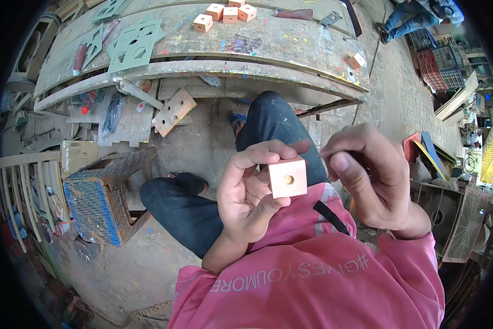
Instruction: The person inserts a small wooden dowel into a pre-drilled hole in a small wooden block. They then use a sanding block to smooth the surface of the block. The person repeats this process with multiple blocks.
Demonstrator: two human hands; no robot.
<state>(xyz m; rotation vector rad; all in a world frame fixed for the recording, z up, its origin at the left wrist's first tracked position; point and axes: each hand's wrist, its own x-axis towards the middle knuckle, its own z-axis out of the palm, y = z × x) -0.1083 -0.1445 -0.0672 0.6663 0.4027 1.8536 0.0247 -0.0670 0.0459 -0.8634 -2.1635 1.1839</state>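
Observation:
My left hand (pixel 246 192) grips a small pale wooden cube (pixel 298 185) between thumb and fingers, above my lap. A round hole shows in the cube's upward face, with something yellowish inside it. Just right of the cube, apart from it, my right hand (pixel 375 175) is raised with its fingers curled in and thumb against them. Whether anything small sits in that pinch is hidden. Several similar cubes (pixel 203 23) with holes stand together on the far side of the worktable (pixel 202 52), and another single cube (pixel 356 60) lies near its right end.
Green flat templates with cut-outs (pixel 134 46) and a wooden-handled tool (pixel 80 57) lie on the table's left. A drilled board (pixel 174 112) leans below. A woven stool (pixel 101 194) stands at left, a speaker-like box (pixel 463 225) at right. Another person (pixel 416 16) is far right.

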